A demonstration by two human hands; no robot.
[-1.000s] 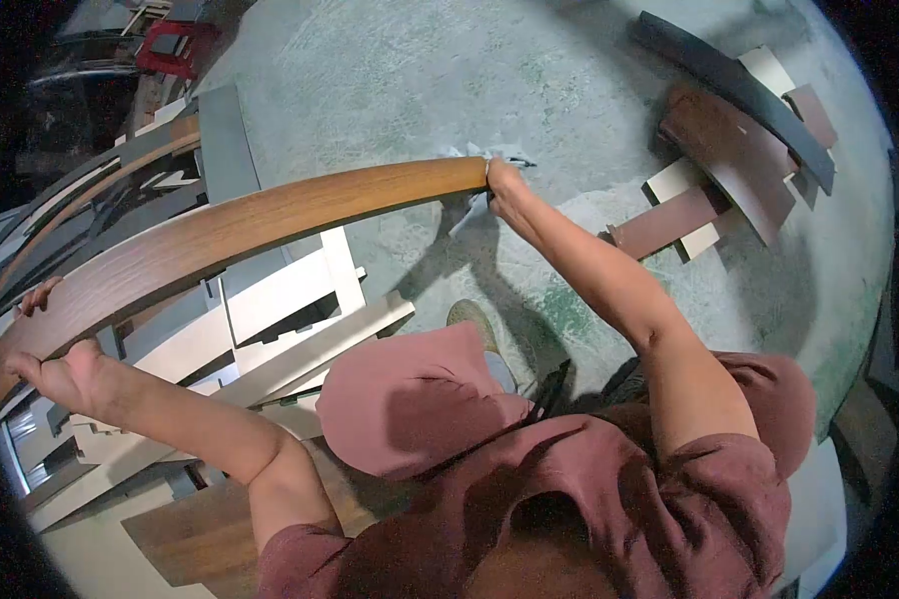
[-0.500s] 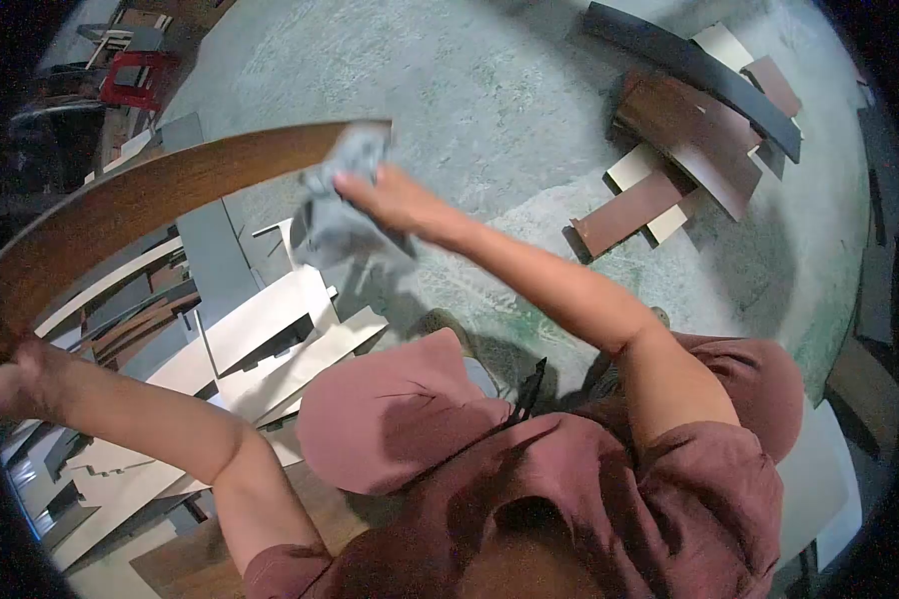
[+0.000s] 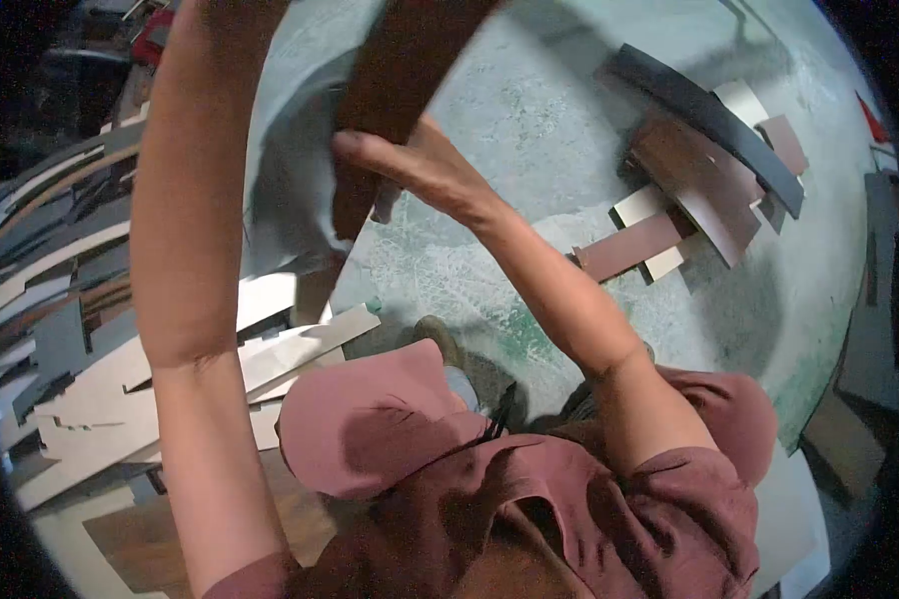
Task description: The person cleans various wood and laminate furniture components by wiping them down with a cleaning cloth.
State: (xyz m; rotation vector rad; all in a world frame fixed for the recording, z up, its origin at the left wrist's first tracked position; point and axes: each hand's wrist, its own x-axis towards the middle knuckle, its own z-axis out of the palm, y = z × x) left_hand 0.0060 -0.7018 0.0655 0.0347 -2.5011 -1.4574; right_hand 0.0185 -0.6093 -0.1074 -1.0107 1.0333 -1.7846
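Right hand point(image 3: 420, 170) is pressing against a brown board point(image 3: 410, 50), fingers point(image 3: 360, 148) stretched nearly flat. The board is standing raised above the floor point(image 3: 529, 90). A grey cloth point(image 3: 290, 190) is hanging just beside the fingers; cannot tell if pinched. Left arm point(image 3: 185, 200) is reaching past the top edge, its hand unseen.

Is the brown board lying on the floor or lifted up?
Lifted: the brown board is raised above the floor, right hand against it.
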